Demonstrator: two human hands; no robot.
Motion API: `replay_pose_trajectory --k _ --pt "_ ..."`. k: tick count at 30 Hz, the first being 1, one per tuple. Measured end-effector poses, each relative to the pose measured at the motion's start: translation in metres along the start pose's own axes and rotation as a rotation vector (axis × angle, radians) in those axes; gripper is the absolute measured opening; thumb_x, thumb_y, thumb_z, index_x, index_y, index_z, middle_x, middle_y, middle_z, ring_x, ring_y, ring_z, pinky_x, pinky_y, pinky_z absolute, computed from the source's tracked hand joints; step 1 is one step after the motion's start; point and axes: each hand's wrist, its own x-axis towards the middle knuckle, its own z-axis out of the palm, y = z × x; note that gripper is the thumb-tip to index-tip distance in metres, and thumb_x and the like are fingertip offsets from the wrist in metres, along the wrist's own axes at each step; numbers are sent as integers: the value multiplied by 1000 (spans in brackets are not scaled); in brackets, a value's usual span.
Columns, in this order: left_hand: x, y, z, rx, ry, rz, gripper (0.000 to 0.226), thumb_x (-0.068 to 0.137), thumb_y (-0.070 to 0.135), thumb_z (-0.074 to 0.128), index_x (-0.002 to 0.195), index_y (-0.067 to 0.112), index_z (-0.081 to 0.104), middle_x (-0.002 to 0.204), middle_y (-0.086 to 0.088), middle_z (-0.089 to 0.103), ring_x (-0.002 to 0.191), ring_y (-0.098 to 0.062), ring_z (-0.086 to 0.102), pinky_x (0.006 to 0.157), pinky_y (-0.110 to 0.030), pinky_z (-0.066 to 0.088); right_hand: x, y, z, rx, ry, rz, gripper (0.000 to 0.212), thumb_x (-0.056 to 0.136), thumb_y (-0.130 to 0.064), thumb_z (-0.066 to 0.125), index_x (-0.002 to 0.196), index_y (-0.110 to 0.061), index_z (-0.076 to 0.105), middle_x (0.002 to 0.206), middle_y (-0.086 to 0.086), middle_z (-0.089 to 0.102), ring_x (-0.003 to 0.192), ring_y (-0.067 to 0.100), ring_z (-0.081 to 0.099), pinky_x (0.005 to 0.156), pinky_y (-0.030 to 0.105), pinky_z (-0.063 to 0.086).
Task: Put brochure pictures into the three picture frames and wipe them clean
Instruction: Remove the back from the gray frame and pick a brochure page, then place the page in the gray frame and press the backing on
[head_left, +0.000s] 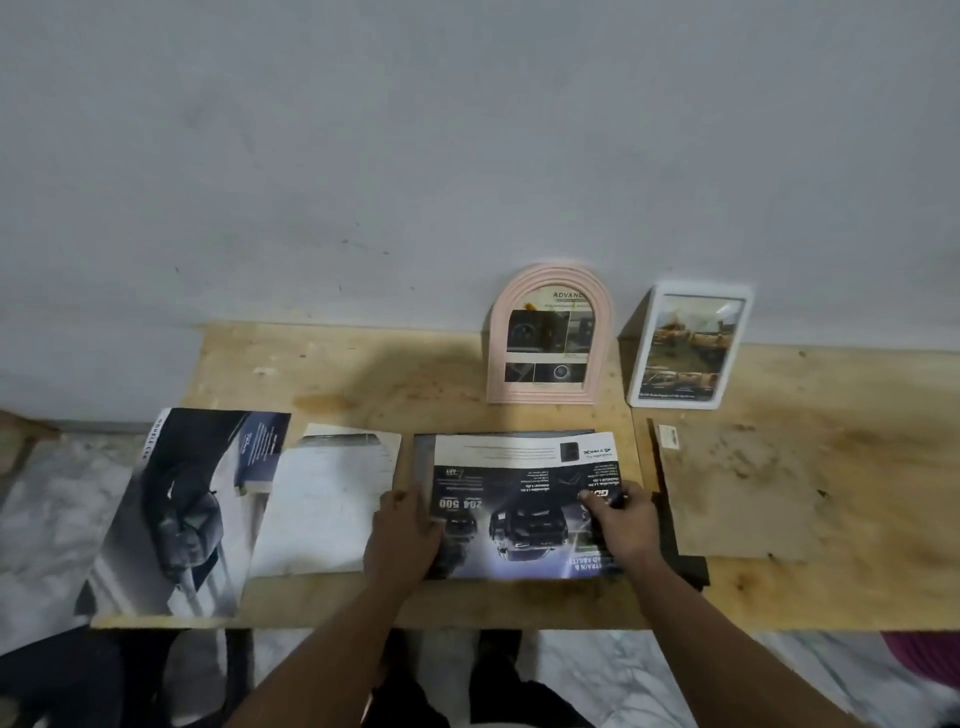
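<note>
Plywood carries everything here: the table (395, 364) holds the brochure page (519, 509) flat between our two hands. Our left hand (402, 535) lies on the page's left edge with fingers mostly straight, pressing it down. Our right hand (621, 522) rests on the right part, fingers curled over something dark at the fingertips (597, 496); we cannot tell what it is, or whether they truly pinch it.

The page's long axis runs left to right, from one hand's fingers to the other's, with its print upside down to us. Under and just right of our right fingers a dark frame (675, 545) shows its edge, so the right hand is nearer to it. We judge this to be the third frame, and the page must be fitted to it.

Beyond our fingers, against the wall, stand the pink arched frame (548, 338) and the white frame (688, 348), both already holding pictures. Left of our left fingers lie a white sheet (322, 499) and another brochure (182, 509).
</note>
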Motion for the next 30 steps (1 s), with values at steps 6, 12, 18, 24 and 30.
replay_pose_trajectory --k 6,12,18,24,30 --pt "8 -6 6 17 4 14 66 93 32 70 152 19 44 143 -10 46 123 -31 57 94 -42 55 8 -3 15 -246 8 -145 53 85 -37 79 131 -31 52 112 -9 71 94 15 67 83 36 56" --pt "11 -5 9 154 8 60 72 95 34 68 158 19 35 145 -11 42 127 -32 52 95 -42 54 12 -7 22 -758 -14 -317 76 91 -56 65 153 -30 30 142 5 36 124 27 49 93 42 55" --pt "13 0 11 224 0 51 72 97 36 64 159 18 32 144 -12 39 126 -33 51 95 -42 54 13 -8 25 -1040 -20 -380 67 93 -70 45 145 -28 43 144 9 36 129 30 37 100 48 41" --pt "13 3 9 230 -17 37 77 96 46 64 159 19 30 146 -11 36 127 -36 50 94 -45 54 16 -6 23 -1093 -30 -422 70 95 -68 40 150 -25 41 146 11 34 129 31 37 100 49 39" --pt "14 5 9 263 -26 22 81 95 53 63 159 21 26 148 -11 33 128 -36 50 94 -45 53 25 -9 16 -1090 -65 -441 63 95 -64 43 145 -27 45 145 9 36 129 30 38 102 50 38"
